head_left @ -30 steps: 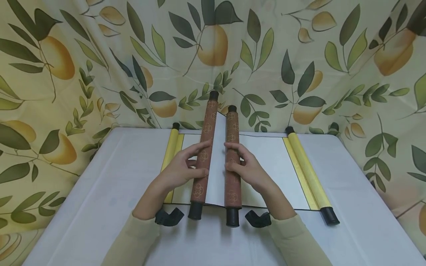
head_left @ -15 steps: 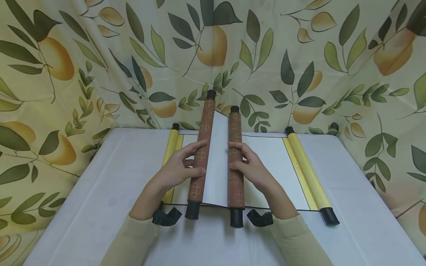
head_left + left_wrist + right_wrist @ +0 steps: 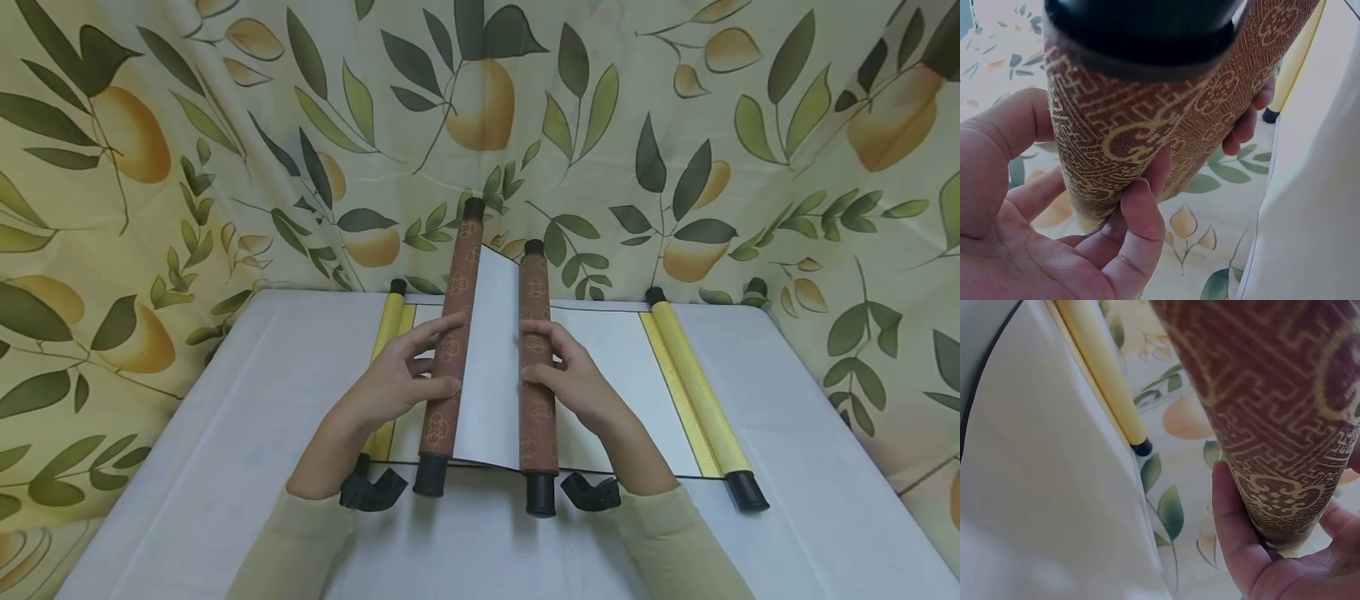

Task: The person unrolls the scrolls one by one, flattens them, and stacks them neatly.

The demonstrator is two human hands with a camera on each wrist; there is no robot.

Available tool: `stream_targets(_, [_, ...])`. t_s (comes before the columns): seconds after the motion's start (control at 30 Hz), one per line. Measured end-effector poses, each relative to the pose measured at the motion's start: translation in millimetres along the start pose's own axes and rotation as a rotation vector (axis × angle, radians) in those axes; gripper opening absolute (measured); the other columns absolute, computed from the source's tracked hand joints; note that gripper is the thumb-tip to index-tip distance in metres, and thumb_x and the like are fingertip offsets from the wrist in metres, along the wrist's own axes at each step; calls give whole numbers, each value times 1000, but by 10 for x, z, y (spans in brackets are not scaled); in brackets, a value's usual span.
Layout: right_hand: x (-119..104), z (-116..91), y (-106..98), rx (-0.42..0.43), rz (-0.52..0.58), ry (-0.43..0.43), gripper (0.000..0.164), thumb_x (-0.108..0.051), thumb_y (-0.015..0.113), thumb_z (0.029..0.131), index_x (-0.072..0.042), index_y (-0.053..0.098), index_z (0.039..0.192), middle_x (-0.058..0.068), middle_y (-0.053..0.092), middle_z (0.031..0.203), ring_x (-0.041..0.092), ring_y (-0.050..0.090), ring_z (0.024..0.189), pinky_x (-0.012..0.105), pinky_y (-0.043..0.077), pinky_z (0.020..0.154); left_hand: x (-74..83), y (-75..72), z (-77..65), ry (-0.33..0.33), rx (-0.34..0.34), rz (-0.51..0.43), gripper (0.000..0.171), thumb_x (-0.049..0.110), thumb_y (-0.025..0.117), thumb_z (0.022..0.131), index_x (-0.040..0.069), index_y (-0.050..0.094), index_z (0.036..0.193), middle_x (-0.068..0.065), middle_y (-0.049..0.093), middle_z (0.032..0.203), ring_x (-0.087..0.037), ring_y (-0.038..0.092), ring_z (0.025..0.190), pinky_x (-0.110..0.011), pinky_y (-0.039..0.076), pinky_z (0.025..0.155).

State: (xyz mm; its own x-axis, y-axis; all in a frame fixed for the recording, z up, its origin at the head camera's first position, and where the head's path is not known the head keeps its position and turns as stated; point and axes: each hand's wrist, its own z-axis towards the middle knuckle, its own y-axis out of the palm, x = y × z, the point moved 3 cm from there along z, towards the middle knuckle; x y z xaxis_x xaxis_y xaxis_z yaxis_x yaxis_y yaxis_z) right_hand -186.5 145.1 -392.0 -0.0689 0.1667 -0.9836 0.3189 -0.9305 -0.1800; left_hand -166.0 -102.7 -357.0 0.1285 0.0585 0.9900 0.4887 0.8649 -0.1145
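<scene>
A brown patterned hanging scroll is held partly unrolled above the table, its white paper showing between two black-capped rolls. My left hand grips the left roll, thumb and fingers on its near face; the left wrist view shows the fingers curled round the brocade. With the right hand I hold the right roll the same way, the fingers wrapping its narrow underside in the right wrist view. Underneath lies a second scroll with yellow ends, its white sheet spread flat and partly hidden by my hands.
The lower scroll's yellow rollers lie at the left and right, each with black caps. Black wrist mounts show by my sleeves. A white-covered table extends around, and a fruit-patterned curtain hangs behind.
Both hands have drawn apart, the left roll going left and the right roll going right. A wider strip of white paper now shows between them. The yellow-ended scroll has stayed put.
</scene>
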Motion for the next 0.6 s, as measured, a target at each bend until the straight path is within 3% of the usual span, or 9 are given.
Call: stream_targets(0.6, [22,11,-2,-11,9,17,62,-2,59,91,-17,41,148,16,31,154,39,45,123,41,52,86,28,-72,-30,-9,17,-35,77,1,73,88,25,41,153,0,32,158,-37,47,135,-45,54,92])
